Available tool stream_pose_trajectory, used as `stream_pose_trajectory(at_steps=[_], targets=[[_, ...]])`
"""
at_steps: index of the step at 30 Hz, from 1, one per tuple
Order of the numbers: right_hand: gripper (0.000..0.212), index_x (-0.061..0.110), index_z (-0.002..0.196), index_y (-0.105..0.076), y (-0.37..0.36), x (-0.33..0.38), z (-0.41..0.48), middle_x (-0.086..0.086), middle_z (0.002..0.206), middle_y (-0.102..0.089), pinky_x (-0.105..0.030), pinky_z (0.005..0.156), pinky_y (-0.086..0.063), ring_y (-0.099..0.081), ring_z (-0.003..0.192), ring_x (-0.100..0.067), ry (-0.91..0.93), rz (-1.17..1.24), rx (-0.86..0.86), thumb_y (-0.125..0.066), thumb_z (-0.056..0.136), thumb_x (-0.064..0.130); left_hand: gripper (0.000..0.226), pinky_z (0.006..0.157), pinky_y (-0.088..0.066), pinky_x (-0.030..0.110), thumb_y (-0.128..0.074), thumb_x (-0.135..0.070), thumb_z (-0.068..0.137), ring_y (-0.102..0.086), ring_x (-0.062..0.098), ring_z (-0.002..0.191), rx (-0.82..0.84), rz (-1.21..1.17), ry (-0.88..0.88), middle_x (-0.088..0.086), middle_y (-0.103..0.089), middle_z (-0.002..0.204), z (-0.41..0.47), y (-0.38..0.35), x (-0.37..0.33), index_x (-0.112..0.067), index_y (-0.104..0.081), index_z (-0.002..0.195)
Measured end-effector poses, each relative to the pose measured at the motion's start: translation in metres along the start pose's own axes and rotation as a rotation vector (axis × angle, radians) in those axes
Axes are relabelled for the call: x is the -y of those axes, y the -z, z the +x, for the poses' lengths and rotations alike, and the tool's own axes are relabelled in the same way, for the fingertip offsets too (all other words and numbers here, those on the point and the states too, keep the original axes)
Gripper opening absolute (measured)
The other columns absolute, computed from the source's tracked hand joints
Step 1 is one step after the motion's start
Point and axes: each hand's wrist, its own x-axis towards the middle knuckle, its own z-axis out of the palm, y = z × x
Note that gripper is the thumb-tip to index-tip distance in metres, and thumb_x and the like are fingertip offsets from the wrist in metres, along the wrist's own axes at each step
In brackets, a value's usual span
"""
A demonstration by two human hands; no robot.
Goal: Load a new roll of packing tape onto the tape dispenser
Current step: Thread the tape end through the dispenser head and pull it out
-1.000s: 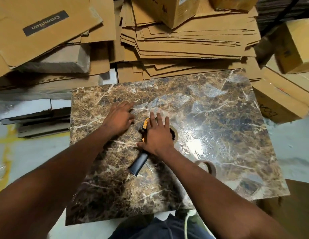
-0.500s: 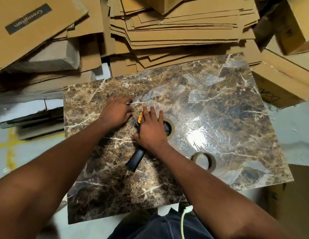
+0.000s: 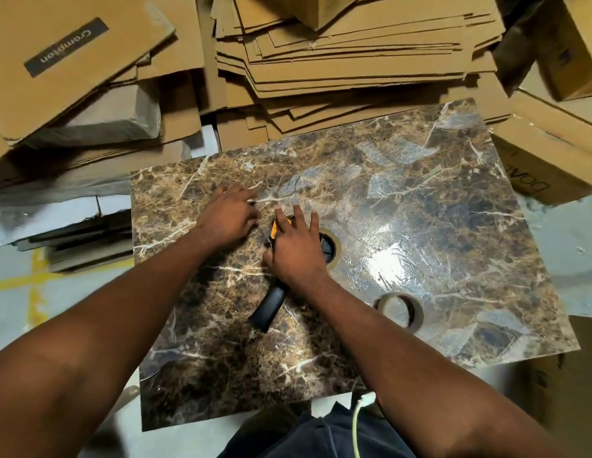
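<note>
On the marble-patterned slab, near its middle, lay the tape dispenser, its black handle pointing back toward the person and its yellow-and-black head hidden under the right hand. A roll of packing tape showed at the far edge of that hand, apparently seated on the dispenser's hub, though the fit could not be confirmed. A second ring, likely a spent cardboard core, sat well apart to the right. The roll would probably be light and stiff, its film slick and prone to clinging to itself, so it is best gripped by its outer rim, and the dispenser by its handle. The right hand lay flat, fingers spread, pressing on the dispenser head and roll. The left hand rested just beside it, fingers loosely curled on the slab, perhaps pinching clear film, too faint to tell.
</note>
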Motion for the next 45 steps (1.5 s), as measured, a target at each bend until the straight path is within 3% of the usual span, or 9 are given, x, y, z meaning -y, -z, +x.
stream_pose_trajectory(at_steps=[4,10,14,18,22,27,31,36,45], targets=[[0.045,0.010,0.114,-0.073,-0.003,0.002,-0.004,-0.017,0.166,-0.026,-0.071,0.119,-0.008,-0.015,0.153,-0.042,-0.035,-0.001,-0.001,-0.062,0.092,0.048,0.022,0.116,-0.040,0.051,-0.065,-0.034,0.102,-0.069,0.022,0.107,0.040,-0.098,0.118,0.000,-0.079,0.114,0.001,0.000,-0.012,-0.029,-0.078,0.121],[0.082,0.010,0.161,-0.015,-0.004,0.005,-0.039,-0.025,0.167,-0.013,-0.067,0.120,-0.012,-0.011,0.153,-0.044,-0.140,0.148,-0.057,-0.055,0.099,0.046,0.041,0.089,-0.054,0.035,-0.056,-0.019,0.102,-0.070,0.028,0.104,0.165,-0.252,0.112,0.008,-0.077,0.125,0.005,-0.001,-0.023,-0.030,-0.068,0.140],[0.048,0.014,0.132,-0.048,-0.013,0.007,-0.083,-0.011,0.125,-0.054,-0.046,0.094,-0.045,-0.050,0.111,-0.028,-0.096,0.222,-0.198,-0.062,0.095,0.041,0.040,0.079,-0.054,0.034,-0.048,-0.024,0.103,-0.071,0.026,0.098,0.224,-0.446,0.192,-0.002,-0.074,0.125,0.011,-0.006,-0.020,-0.037,-0.071,0.133],[0.039,0.021,0.089,-0.051,-0.032,0.011,-0.099,0.002,0.081,-0.057,-0.036,0.054,-0.035,-0.053,0.068,-0.019,-0.400,0.527,-0.033,-0.058,0.093,0.059,0.028,0.082,-0.050,0.034,-0.050,-0.032,0.107,-0.068,0.023,0.096,0.213,-0.643,0.297,-0.007,-0.075,0.108,0.016,-0.007,-0.025,-0.026,-0.077,0.098],[0.050,0.014,0.071,-0.058,-0.055,0.020,-0.086,-0.002,0.066,-0.064,-0.029,0.048,-0.041,-0.060,0.055,-0.020,-0.795,1.111,0.101,-0.076,0.076,0.061,0.049,0.065,-0.043,0.034,-0.062,-0.054,0.101,-0.058,0.022,0.067,0.196,-0.701,0.409,0.005,-0.064,0.075,0.020,0.000,-0.039,-0.008,-0.067,0.084],[0.036,0.004,0.077,-0.065,-0.065,0.020,-0.073,-0.015,0.061,-0.062,-0.027,0.042,-0.042,-0.054,0.042,-0.023,-0.901,1.672,0.269,-0.089,0.075,0.030,0.028,0.064,-0.065,0.047,-0.076,-0.033,0.098,-0.064,0.024,0.056,0.170,-1.108,0.794,0.017,-0.073,0.079,0.027,0.004,-0.053,-0.006,-0.065,0.099],[0.034,0.005,0.077,-0.062,-0.068,0.018,-0.070,-0.013,0.058,-0.058,-0.034,0.050,-0.046,-0.055,0.047,-0.025,-0.818,1.682,0.271,-0.086,0.075,0.029,0.020,0.047,-0.060,0.034,-0.073,-0.004,0.095,-0.063,0.023,0.049,0.217,-1.209,0.952,0.020,-0.071,0.077,0.033,-0.004,-0.048,0.010,-0.070,0.110],[0.026,0.008,0.071,-0.064,-0.074,0.017,-0.074,-0.005,0.064,-0.063,-0.040,0.057,-0.050,-0.060,0.059,-0.022,-0.796,1.590,0.009,-0.081,0.070,0.028,0.010,0.047,-0.061,0.028,-0.061,0.003,0.098,-0.066,0.012,0.043,0.309,-1.255,0.981,0.010,-0.069,0.076,0.035,-0.010,-0.046,-0.003,-0.068,0.097],[0.025,0.020,0.080,-0.060,-0.025,-0.038,-0.076,0.003,0.078,-0.061,-0.027,0.052,-0.040,-0.055,0.063,-0.010,-0.491,0.827,-0.115,-0.069,0.083,0.044,0.031,0.054,-0.063,0.032,-0.064,0.009,0.096,-0.073,0.021,0.061,0.101,-1.246,0.729,0.009,-0.080,0.084,0.035,0.004,-0.039,-0.010,-0.071,0.120]])
